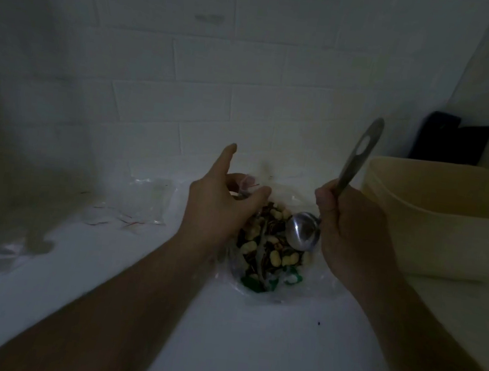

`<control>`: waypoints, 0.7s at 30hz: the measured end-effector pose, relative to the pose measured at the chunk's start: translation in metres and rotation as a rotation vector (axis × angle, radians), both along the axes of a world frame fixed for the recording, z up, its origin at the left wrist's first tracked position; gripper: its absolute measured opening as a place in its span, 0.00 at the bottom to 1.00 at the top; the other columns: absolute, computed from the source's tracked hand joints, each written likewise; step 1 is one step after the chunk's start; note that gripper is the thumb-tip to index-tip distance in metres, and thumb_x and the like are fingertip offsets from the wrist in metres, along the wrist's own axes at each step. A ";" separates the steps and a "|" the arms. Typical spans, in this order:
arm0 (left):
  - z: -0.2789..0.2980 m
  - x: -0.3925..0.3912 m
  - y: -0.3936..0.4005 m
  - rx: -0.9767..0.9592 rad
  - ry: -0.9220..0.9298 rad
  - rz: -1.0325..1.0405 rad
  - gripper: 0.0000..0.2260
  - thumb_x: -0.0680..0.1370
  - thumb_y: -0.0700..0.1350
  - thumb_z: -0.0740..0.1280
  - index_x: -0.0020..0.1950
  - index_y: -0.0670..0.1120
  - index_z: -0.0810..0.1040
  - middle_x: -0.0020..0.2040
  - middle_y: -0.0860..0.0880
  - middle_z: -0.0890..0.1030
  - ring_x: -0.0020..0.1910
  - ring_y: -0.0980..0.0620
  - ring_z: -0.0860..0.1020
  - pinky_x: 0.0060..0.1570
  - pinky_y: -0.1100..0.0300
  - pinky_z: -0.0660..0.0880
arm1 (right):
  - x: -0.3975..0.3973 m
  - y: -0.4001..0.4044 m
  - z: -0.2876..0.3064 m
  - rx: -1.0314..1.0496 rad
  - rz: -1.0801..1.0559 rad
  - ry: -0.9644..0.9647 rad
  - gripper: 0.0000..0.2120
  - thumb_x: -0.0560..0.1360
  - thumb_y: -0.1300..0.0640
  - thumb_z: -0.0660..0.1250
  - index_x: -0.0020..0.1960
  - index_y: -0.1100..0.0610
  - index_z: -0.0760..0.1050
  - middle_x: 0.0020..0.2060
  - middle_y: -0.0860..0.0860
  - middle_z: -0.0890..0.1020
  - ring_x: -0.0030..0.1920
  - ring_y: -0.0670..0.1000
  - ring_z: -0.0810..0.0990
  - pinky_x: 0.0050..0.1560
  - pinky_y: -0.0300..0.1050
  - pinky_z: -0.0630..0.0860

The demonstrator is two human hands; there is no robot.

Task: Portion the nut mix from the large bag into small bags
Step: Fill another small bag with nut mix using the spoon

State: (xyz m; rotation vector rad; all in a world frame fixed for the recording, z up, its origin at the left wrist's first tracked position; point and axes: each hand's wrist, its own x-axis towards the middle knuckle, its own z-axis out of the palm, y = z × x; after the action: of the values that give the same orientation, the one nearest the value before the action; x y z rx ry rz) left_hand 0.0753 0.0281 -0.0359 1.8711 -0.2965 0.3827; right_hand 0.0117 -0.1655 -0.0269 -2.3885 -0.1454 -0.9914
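Between the two hands on the white tabletop (248,353) lies the large bag (269,249) of nut mix, mouth up. Right hand (353,231), grip closed round the scoop (325,213): bowl low at the nuts, handle slanting up and away to the right. Left hand (220,201) pinches a small bag (248,184) at the large bag's far-left edge. Spare small bags (131,206) lie left. No legible writing.

**Pale Nuts, Silver Scoop**

The nut mix (264,245) is showing cream and brown inside the clear large bag (271,283) with green print. The scoop (305,232) is gleaming silver. Small bags (130,215) are carrying red stripes on the white surface (220,335); a beige tub (445,226) is standing before white brick-patterned tiles (220,66).
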 end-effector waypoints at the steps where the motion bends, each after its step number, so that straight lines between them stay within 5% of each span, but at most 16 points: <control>1: -0.001 0.001 0.000 0.009 0.011 0.005 0.41 0.73 0.57 0.78 0.82 0.62 0.60 0.51 0.62 0.84 0.46 0.66 0.84 0.55 0.63 0.80 | 0.001 -0.002 -0.001 -0.026 -0.014 -0.017 0.19 0.82 0.42 0.50 0.47 0.53 0.73 0.34 0.41 0.69 0.33 0.43 0.69 0.35 0.35 0.60; 5: -0.007 0.003 -0.001 0.027 0.025 -0.016 0.39 0.73 0.57 0.78 0.81 0.62 0.63 0.50 0.62 0.84 0.48 0.67 0.82 0.51 0.71 0.77 | 0.006 -0.008 -0.005 -0.049 -0.044 -0.032 0.24 0.82 0.44 0.51 0.51 0.61 0.78 0.40 0.49 0.72 0.39 0.50 0.71 0.42 0.43 0.66; 10: -0.018 0.007 -0.008 0.042 0.021 -0.080 0.35 0.75 0.56 0.77 0.79 0.61 0.66 0.50 0.61 0.84 0.48 0.67 0.82 0.54 0.63 0.81 | 0.008 -0.010 -0.009 -0.232 -0.110 -0.179 0.09 0.83 0.61 0.62 0.49 0.64 0.79 0.39 0.56 0.77 0.38 0.57 0.76 0.39 0.43 0.68; 13: -0.023 0.011 -0.010 0.103 -0.005 -0.065 0.34 0.75 0.56 0.77 0.78 0.61 0.66 0.49 0.61 0.84 0.47 0.67 0.82 0.48 0.70 0.79 | 0.015 -0.014 -0.016 -0.180 -0.124 -0.081 0.14 0.84 0.57 0.58 0.55 0.63 0.80 0.45 0.58 0.80 0.44 0.57 0.76 0.43 0.38 0.60; 15: -0.025 0.012 -0.011 0.105 -0.002 -0.067 0.34 0.75 0.55 0.77 0.79 0.60 0.66 0.48 0.61 0.84 0.46 0.67 0.82 0.44 0.75 0.75 | 0.018 -0.014 -0.019 -0.194 -0.091 -0.044 0.17 0.85 0.56 0.54 0.57 0.62 0.80 0.47 0.59 0.81 0.46 0.59 0.78 0.45 0.40 0.63; 18: -0.024 0.013 -0.012 0.089 -0.001 -0.065 0.34 0.75 0.53 0.77 0.79 0.58 0.67 0.47 0.61 0.85 0.44 0.68 0.81 0.43 0.77 0.73 | 0.019 -0.011 -0.018 -0.365 -0.053 -0.141 0.09 0.78 0.67 0.63 0.54 0.65 0.81 0.46 0.60 0.82 0.46 0.59 0.79 0.44 0.44 0.75; 21: -0.024 0.012 -0.014 0.084 -0.004 -0.068 0.34 0.75 0.53 0.77 0.79 0.58 0.67 0.47 0.62 0.84 0.46 0.70 0.81 0.44 0.79 0.72 | 0.016 -0.008 -0.017 -0.444 -0.037 -0.145 0.17 0.66 0.78 0.74 0.51 0.64 0.80 0.44 0.58 0.82 0.45 0.58 0.78 0.38 0.49 0.80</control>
State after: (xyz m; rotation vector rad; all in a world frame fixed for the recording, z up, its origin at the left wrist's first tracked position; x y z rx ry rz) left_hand 0.0875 0.0145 -0.0603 1.9371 -0.3828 0.3326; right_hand 0.0281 -0.1737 -0.0442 -2.7178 -0.4146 -1.2577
